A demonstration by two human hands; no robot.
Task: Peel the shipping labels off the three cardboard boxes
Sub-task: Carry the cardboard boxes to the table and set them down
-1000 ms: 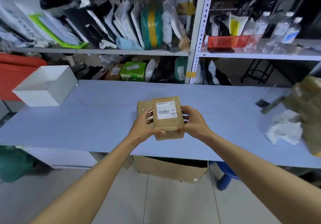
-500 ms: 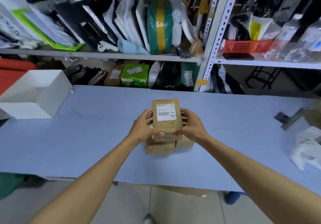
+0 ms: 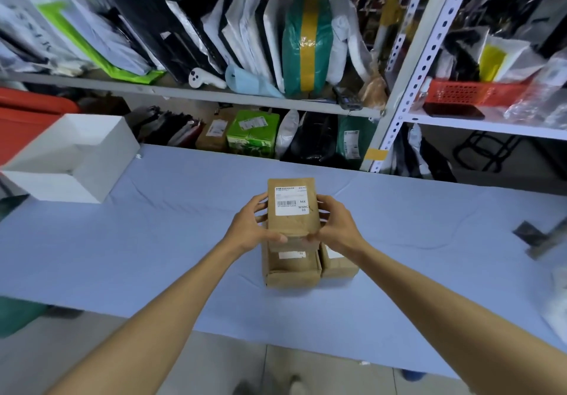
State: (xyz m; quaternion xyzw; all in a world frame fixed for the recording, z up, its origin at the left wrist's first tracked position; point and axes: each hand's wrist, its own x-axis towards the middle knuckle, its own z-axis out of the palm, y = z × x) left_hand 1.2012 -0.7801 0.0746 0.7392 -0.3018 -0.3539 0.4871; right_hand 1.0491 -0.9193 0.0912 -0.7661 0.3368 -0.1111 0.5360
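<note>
I hold the top box (image 3: 290, 226) at the centre of the frame. My left hand (image 3: 251, 229) curls round its left edge and my right hand (image 3: 336, 226) round its right. Its shipping label (image 3: 291, 201) faces up and lies flat, with no corner lifted that I can see. The lower boxes (image 3: 291, 272) sit side by side on the table (image 3: 153, 241) just beneath. Neither hand is free to pick at a corner. I judge that a careless release could drop the box onto the pair, and a hurried pull could tear the label.
</note>
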